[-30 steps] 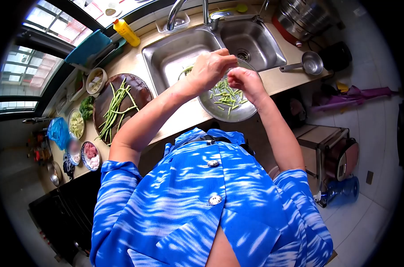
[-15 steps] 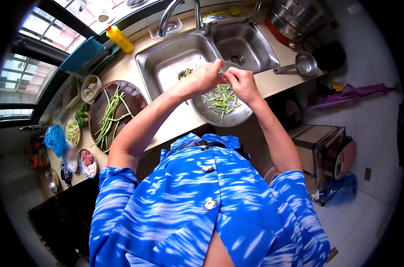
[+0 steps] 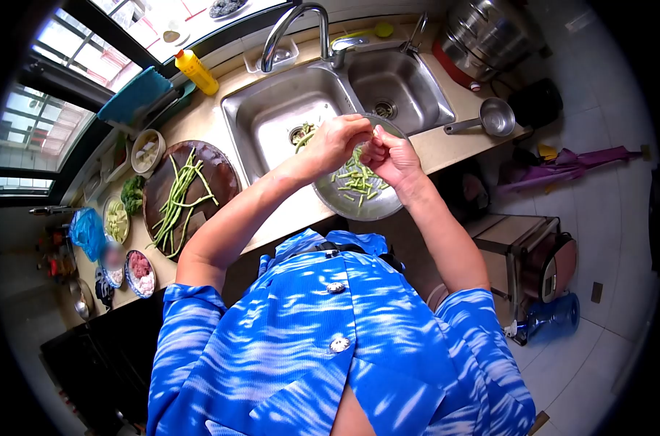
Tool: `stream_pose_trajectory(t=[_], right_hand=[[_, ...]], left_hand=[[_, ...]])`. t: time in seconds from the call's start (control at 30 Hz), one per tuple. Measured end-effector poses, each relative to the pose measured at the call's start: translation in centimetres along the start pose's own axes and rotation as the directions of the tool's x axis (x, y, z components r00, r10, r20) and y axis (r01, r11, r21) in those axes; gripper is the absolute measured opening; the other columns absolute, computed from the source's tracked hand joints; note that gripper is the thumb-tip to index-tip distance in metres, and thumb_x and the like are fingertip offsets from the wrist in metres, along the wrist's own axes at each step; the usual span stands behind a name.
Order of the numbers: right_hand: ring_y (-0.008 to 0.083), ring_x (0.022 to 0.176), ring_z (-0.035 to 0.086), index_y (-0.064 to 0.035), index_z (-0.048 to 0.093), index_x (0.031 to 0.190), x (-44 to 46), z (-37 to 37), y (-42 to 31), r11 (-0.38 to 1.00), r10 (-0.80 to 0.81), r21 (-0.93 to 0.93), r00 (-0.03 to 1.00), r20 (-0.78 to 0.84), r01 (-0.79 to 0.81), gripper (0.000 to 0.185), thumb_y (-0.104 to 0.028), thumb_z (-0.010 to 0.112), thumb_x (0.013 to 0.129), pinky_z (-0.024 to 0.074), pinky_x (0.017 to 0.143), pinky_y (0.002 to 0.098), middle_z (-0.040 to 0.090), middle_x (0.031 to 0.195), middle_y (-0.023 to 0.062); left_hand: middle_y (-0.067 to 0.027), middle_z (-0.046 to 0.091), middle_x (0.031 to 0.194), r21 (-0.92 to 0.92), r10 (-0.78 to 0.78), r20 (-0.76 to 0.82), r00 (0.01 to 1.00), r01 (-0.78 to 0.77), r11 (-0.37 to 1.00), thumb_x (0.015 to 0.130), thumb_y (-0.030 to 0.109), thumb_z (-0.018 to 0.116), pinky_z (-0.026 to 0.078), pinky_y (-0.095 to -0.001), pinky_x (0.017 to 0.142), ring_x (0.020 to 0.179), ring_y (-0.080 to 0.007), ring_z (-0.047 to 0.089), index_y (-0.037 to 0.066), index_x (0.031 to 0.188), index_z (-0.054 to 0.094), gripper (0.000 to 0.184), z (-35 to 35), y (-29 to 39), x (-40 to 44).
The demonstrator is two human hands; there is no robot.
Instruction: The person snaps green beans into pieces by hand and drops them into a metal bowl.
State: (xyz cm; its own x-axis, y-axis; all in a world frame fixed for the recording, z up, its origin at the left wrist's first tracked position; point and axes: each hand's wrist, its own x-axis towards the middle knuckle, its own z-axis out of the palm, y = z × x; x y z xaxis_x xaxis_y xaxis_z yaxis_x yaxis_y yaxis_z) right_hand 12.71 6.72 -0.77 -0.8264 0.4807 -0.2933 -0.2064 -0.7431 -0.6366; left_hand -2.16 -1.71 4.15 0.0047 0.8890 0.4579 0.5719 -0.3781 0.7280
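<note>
The left hand (image 3: 341, 142) and the right hand (image 3: 391, 156) are held together just above the far half of the bowl (image 3: 366, 211). Both are closed in a pinch, fingertips meeting, seemingly on a bean (image 3: 375, 134); most of it is hidden by the fingers, so its long axis cannot be told. The two hands are about equally near to it, and the bowl's open top is set directly below.

The whole beans (image 3: 179, 190) are laid on the board (image 3: 224, 176), well to the left of the bowl. Their long axis is run from far side to near side, the far ends leaned slightly toward the bowl. The left hand is the nearer one to them, and its forearm is stretched between board and bowl.

One bowl is counted, with more than a dozen cut pieces (image 3: 355, 182) scattered in it; the exact number is blurred by overlap. Roughly a dozen whole beans are bundled, also too crossed to be counted surely. One sink (image 3: 272, 102) with two basins is seen beyond the bowl. One pan (image 3: 497, 118) is placed on the table (image 3: 439, 145), right of the bowl. One bottle (image 3: 197, 73) is stood far left of the bowl, and one broccoli (image 3: 132, 195) is left farther out, past the board.
</note>
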Motion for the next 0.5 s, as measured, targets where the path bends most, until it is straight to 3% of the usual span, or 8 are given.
stream_pose_trajectory(t=[0.03, 0.1, 0.17, 0.2, 0.23, 0.3, 0.43, 0.5], right_hand=[[0.0087, 0.053, 0.042, -0.0044, 0.058, 0.079, 0.3, -0.7, 0.1, 0.95, 0.109, 0.28, 0.987, 0.118, -0.138, 0.026, -0.025, 0.05, 0.094, 0.0378, 0.053, 0.0239, 0.048, 0.064, -0.0018], [0.0085, 0.056, 0.045, -0.0042, 0.059, 0.078, 0.3, -1.7, -0.1, 0.955, 0.113, 0.247, 0.973, 0.201, -0.161, 0.026, -0.023, 0.051, 0.093, 0.0403, 0.056, 0.0229, 0.051, 0.066, -0.0001], [0.0117, 0.061, 0.051, -0.0017, 0.062, 0.079, -0.2, -2.1, -0.1, 0.876, 0.121, -0.449, 0.981, -0.15, -0.177, 0.025, -0.021, 0.051, 0.092, 0.0444, 0.061, 0.0261, 0.056, 0.069, 0.0034], [0.0169, 0.069, 0.059, -0.0007, 0.065, 0.084, -0.3, -2.3, 0.2, 0.618, -0.038, -0.786, 0.998, -0.059, -0.022, 0.025, -0.019, 0.051, 0.091, 0.047, 0.064, 0.0301, 0.063, 0.074, 0.0102], [0.0169, 0.069, 0.059, -0.0007, 0.065, 0.084, -0.2, -3.0, 0.6, 0.616, -0.037, -0.787, 0.998, -0.057, -0.023, 0.025, -0.019, 0.051, 0.091, 0.047, 0.064, 0.0301, 0.063, 0.074, 0.0102], [0.024, 0.073, 0.064, -0.0018, 0.065, 0.09, -0.2, -3.4, 1.0, -0.155, -0.531, -0.957, 0.796, 0.291, 0.246, 0.027, -0.024, 0.049, 0.092, 0.0483, 0.066, 0.0328, 0.065, 0.078, 0.0148], [0.032, 0.073, 0.064, -0.001, 0.062, 0.084, -1.5, 0.8, -2.0, 0.304, -0.345, -0.936, 0.936, 0.065, 0.177, 0.032, -0.028, 0.048, 0.092, 0.0479, 0.066, 0.0394, 0.065, 0.078, 0.0158], [0.0334, 0.069, 0.063, -0.0012, 0.06, 0.079, -1.2, 1.7, -1.9, 0.189, -0.318, -0.971, 0.945, 0.079, 0.145, 0.029, -0.025, 0.049, 0.09, 0.0469, 0.063, 0.0411, 0.064, 0.074, 0.0166]], left_hand=[[-0.0153, 0.058, 0.077, 0.001, 0.005, -0.001, 1.0, -0.005, 1.0, 0.078, 0.005, 0.061, 0.047, -0.0381, 0.062, 0.07, -0.0343, 0.059, -0.001, 0.082, 0.058, 0.007, 0.0, -0.2, 0.0], [-0.0133, 0.059, 0.079, -0.054, -0.075, 0.011, 0.997, 0.075, 0.996, 0.08, 0.002, 0.06, 0.047, -0.0346, 0.064, 0.071, -0.0284, 0.06, 0.0, 0.089, 0.061, 0.009, 0.1, -0.4, -0.3], [-0.0133, 0.059, 0.079, -0.067, -0.085, 0.003, 0.996, 0.085, 0.994, 0.08, 0.002, 0.06, 0.046, -0.0339, 0.063, 0.07, -0.0263, 0.06, 0.003, 0.099, 0.064, 0.019, 0.0, -0.8, -0.5], [-0.0136, 0.059, 0.081, 0.017, -0.114, 0.061, 0.992, 0.113, 0.993, 0.081, 0.002, 0.06, 0.046, -0.034, 0.064, 0.072, -0.0262, 0.06, 0.005, 0.105, 0.064, 0.025, -0.3, -1.0, -0.5], [-0.0139, 0.06, 0.084, 0.102, -0.148, 0.114, 0.982, 0.137, 0.985, 0.081, 0.002, 0.06, 0.046, -0.0341, 0.064, 0.074, -0.0261, 0.06, 0.008, 0.11, 0.064, 0.03, -0.5, -1.1, -0.4], [-0.0141, 0.062, 0.082, 0.107, -0.116, 0.146, 0.982, 0.101, 0.989, 0.08, 0.0, 0.06, 0.046, -0.0362, 0.064, 0.072, -0.0265, 0.061, 0.007, 0.121, 0.057, 0.042, -0.3, -2.0, -0.6], [-0.0157, 0.062, 0.07, 0.12, -0.252, 0.276, 0.928, 0.226, 0.967, 0.076, -0.004, 0.056, 0.048, -0.0395, 0.064, 0.064, -0.0305, 0.062, 0.0, 0.138, 0.03, 0.067, 0.3, -2.3, -0.7], [-0.017, 0.062, 0.07, -0.011, -0.161, 0.221, 0.962, 0.168, 0.986, 0.077, -0.002, 0.056, 0.048, -0.0393, 0.064, 0.065, -0.0312, 0.063, 0.001, 0.14, 0.026, 0.07, 0.8, -2.1, -0.6]])
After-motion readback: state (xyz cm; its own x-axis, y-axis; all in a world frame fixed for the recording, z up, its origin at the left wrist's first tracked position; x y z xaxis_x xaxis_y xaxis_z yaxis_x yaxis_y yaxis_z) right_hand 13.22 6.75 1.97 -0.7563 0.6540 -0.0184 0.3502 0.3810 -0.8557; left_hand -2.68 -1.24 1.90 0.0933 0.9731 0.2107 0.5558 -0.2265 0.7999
